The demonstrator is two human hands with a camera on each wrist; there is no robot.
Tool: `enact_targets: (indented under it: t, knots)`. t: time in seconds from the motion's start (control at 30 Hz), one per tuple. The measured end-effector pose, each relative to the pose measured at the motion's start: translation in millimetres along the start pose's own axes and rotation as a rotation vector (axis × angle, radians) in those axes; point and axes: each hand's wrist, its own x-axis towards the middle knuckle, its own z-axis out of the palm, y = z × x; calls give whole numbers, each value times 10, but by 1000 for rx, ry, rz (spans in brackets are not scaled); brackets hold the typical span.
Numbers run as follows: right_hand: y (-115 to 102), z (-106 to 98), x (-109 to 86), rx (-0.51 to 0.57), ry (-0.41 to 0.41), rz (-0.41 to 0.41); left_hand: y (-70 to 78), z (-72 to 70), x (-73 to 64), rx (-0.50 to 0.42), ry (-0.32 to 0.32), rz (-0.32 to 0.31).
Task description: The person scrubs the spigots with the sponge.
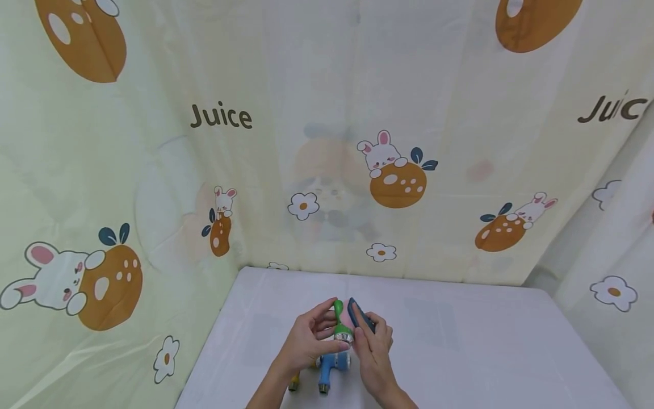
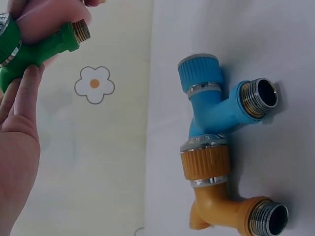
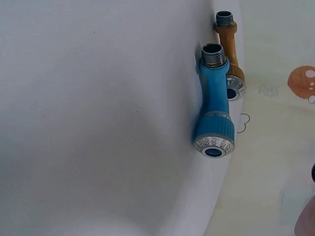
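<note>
A green tap [image 1: 339, 325] with a chrome ring is held up over the table by my left hand [image 1: 305, 339], its thumb near the ring and fingertips along the body. In the left wrist view the threaded end of the green tap [image 2: 54, 45] points right. My right hand [image 1: 375, 349] grips a dark blue, flat piece [image 1: 364, 316], its index finger laid along it. Pink material [image 1: 346, 318] shows between that piece and the tap, and in the left wrist view this pink part [image 2: 51, 19] lies right against the tap. Exactly what kind of thing it is, I cannot tell.
Below my hands a blue tap [image 1: 333, 363] lies on the white table [image 1: 439, 341]. Beside it on the left is an orange-yellow tap [image 1: 294, 382], partly hidden by my left hand. A printed curtain [image 1: 327, 238] hangs along the table's far and left sides.
</note>
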Motion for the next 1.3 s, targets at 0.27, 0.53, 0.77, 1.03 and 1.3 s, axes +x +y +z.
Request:
enact_targets:
  t: [0.27, 0.53, 0.77, 1.03, 1.3]
  knots:
    - [18, -5, 29, -37, 9, 12, 31, 25, 3, 46, -29, 9]
    - [46, -38, 36, -45, 18, -19, 55, 12, 2, 45, -89, -3]
    - [33, -57, 78, -56, 37, 13, 83, -8, 3, 12, -111, -26]
    - [48, -66, 107, -79, 49, 25, 102, -2, -1, 12, -124, -42]
    - [62, -92, 117, -56, 74, 49, 79, 8, -1, 20, -132, -32]
